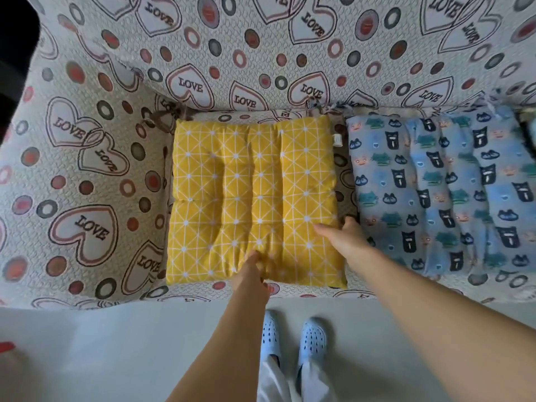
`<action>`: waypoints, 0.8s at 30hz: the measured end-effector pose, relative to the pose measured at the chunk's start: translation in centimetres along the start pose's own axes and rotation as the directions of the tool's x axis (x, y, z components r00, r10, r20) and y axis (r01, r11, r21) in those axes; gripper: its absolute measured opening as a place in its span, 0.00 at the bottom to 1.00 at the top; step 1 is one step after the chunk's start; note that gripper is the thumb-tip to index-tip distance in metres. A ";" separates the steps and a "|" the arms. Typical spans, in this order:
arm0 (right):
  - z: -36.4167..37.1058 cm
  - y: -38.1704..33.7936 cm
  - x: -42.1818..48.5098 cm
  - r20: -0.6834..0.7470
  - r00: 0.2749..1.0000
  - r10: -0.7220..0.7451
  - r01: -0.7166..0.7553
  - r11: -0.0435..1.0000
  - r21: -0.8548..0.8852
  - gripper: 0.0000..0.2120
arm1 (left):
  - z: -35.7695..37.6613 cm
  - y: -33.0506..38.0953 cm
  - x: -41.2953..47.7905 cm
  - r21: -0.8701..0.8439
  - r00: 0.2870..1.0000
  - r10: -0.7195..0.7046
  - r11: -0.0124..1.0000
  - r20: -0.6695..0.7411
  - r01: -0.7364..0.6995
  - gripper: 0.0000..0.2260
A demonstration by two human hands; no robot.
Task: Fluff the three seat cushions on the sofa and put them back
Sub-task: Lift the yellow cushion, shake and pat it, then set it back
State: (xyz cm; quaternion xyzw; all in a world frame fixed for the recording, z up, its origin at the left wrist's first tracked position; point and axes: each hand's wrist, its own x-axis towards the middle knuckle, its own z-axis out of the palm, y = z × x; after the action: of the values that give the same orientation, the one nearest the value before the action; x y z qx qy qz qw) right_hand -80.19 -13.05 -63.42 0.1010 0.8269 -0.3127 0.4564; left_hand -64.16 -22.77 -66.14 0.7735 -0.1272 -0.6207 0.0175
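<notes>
Yellow cushion (pixel 255 198) gripped by both hands (pixel 345 236); blue cushion (pixel 435 192) cut off.

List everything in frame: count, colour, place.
yellow cushion: 1, yellow with white grid, sofa seat centre
blue cushion: 1, blue with cat print, seat to the right, partly cut off
sofa cover: 1, white with LOVE hearts and circles, over seat, back and arm
floor: pale grey, bottom
red object: 1, bottom left edge, unclear
left hand: gripping yellow cushion's front edge
right hand: on its right front corner
shoes: 2, light blue
</notes>
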 end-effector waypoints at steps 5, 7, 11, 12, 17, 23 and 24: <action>-1.2 -2.8 -3.5 0.141 0.989 -0.036 0.014 0.989 0.150 0.23 | -1.8 1.1 -2.7 -0.049 0.999 0.029 0.998 0.031 -0.028 0.23; -1.3 -4.7 -5.6 0.091 0.988 -0.127 0.111 0.980 0.167 0.19 | -2.4 1.9 -4.7 -0.051 0.998 0.066 0.996 -0.012 -0.067 0.25; -1.4 -8.5 -10.1 0.023 0.937 -0.348 0.344 0.932 0.115 0.12 | -3.8 3.7 -7.6 0.181 0.964 0.169 0.975 -0.207 -0.132 0.42; -1.6 -9.4 -11.3 0.016 0.919 -0.393 0.390 0.916 0.097 0.12 | -4.1 4.5 -9.3 0.231 0.950 0.238 0.954 -0.200 -0.191 0.40; -3.4 -13.1 -17.6 0.040 0.792 -0.609 0.609 0.785 -0.113 0.08 | -3.7 7.6 -19.1 0.123 0.810 0.524 0.815 0.262 -0.567 0.19; -7.0 -15.8 -25.2 0.127 0.660 -0.741 0.685 0.523 -0.507 0.04 | -3.7 10.4 -29.5 0.145 0.677 0.509 0.733 0.532 -0.664 0.27; -7.6 -15.9 -26.2 0.146 0.638 -0.757 0.685 0.470 -0.556 0.04 | -4.0 10.7 -30.7 0.198 0.671 0.487 0.707 0.559 -0.679 0.32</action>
State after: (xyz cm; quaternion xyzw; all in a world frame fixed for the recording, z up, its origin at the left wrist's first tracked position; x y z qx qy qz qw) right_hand -77.90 -17.83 -32.31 -0.3780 0.8698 -0.2093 0.2384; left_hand -68.26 -26.88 -33.88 0.5026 -0.4939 -0.7087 0.0335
